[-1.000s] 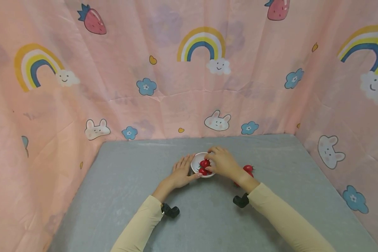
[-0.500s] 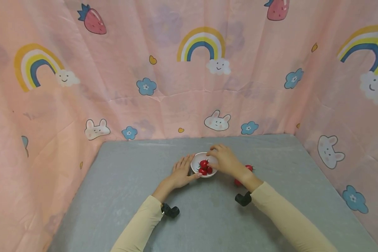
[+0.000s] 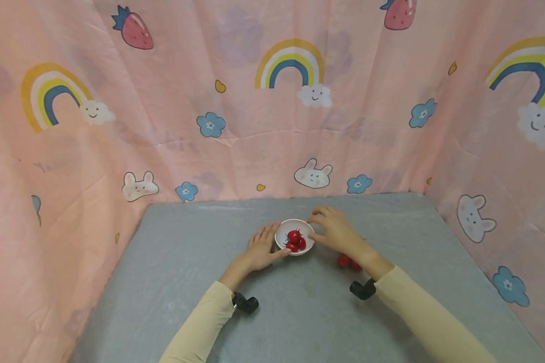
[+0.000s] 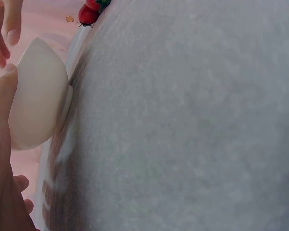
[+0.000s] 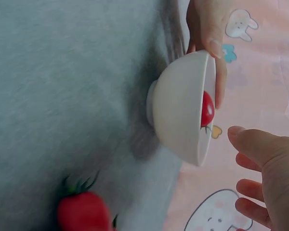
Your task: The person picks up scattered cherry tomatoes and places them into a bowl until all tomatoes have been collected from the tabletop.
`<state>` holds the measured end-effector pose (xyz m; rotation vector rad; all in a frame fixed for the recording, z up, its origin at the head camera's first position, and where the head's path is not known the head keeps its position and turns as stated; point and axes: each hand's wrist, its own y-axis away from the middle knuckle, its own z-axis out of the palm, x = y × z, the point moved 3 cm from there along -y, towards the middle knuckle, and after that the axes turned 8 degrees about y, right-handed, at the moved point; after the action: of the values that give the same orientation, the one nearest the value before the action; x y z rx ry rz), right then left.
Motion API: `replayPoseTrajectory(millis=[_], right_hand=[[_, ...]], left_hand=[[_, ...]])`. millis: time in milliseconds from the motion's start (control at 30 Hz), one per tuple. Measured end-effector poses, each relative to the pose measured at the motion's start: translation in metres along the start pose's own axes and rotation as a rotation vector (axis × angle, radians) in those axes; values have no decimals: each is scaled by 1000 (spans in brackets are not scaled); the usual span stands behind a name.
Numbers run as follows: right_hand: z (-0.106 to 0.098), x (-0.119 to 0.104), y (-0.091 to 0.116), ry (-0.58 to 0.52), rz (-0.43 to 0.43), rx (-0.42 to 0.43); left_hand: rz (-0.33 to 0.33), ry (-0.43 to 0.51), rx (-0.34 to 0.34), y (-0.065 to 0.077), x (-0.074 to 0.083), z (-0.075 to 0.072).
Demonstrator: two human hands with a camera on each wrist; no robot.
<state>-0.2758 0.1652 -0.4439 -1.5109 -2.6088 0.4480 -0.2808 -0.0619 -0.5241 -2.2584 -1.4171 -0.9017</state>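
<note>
Pink cloth [image 3: 236, 161] hangs around the left, back and right of the workspace, printed with strawberries, rainbows, clouds, rabbit faces and blue flowers. Below it spreads a grey tabletop [image 3: 295, 317], its surface faintly mottled.

Near the middle stands a white bowl [image 5: 178, 106], upright on a small foot, smooth and plain outside. Inside it sit glossy red tomatoes [image 3: 294, 236], grouped toward the near side, with thin green stem leaves showing. To the right, on the tabletop, lie loose tomatoes [image 3: 343, 260], partly hidden by the right forearm.

Left hand [image 3: 261, 249]: fingers straight along the bowl's left side, thumb touching the near rim, not clenched. Right hand [image 3: 338, 232]: released, holding nothing, fingers loosely bent just beside the bowl's right rim; the right wrist view shows its thumb apart from the bowl. Both arms wear cream sleeves [image 3: 200, 322], with a black device [image 3: 246, 303] at each wrist.
</note>
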Motion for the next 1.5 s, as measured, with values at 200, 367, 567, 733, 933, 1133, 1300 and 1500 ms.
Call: replayPoseTrajectory(millis=[200,367,567,733,933,1133,1300,1500], right_hand=[[0,11,20,0,2,2],[1,20,42,-17,-13,28],[7,26,64,-27,-8,9],[12,29,76,-19,8,5],[14,31,87,-32,27,23],[16,33,95,-43,73,-18],[19,36,100,-52,77,8],[21,38,103,-41,79,24]], left_hand=[[9,4,6,0,0,0],[10,3,8,0,1,0],[12,-6,8,0,1,0],[12,-8,12,0,1,0],[19,-6,15,0,0,1],[15,-8,19,-1,-2,3],[15,-8,18,-2,-3,4],[11,-11,19,-2,-3,4]])
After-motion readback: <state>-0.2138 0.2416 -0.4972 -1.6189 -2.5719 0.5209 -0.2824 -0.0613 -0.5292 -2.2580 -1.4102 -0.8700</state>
